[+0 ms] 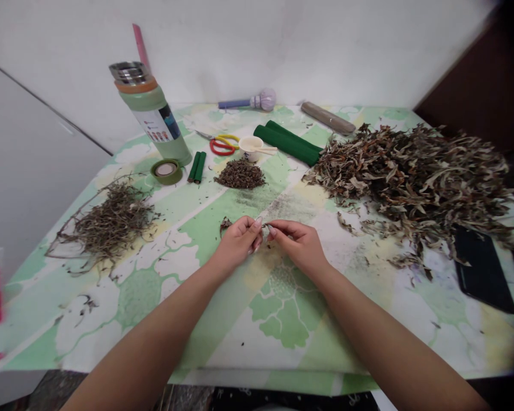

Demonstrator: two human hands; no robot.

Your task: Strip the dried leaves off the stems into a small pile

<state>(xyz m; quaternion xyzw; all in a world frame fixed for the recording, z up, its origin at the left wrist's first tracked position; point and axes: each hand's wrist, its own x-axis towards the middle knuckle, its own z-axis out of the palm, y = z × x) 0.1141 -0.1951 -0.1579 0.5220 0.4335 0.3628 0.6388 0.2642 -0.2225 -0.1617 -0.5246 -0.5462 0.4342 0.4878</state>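
Note:
My left hand (239, 238) and my right hand (298, 242) meet above the middle of the table, fingertips pinched together on a small dried leaf piece (264, 227) held between them. A small dark leaf scrap (225, 224) lies just left of my left hand. A big heap of dried leaves (415, 174) spreads to the right. Behind my hands sits a small mound of picked dark bits (240, 174). A pile of bare stems (109, 222) lies to the left.
The green-and-white patterned tablecloth (278, 319) covers the table. At the back stand a green flask (152, 111), a tape roll (167, 170), green sticks (197, 166), scissors (221, 144), a small cup (251, 148), green rolls (288, 142). A black phone (482, 268) lies right.

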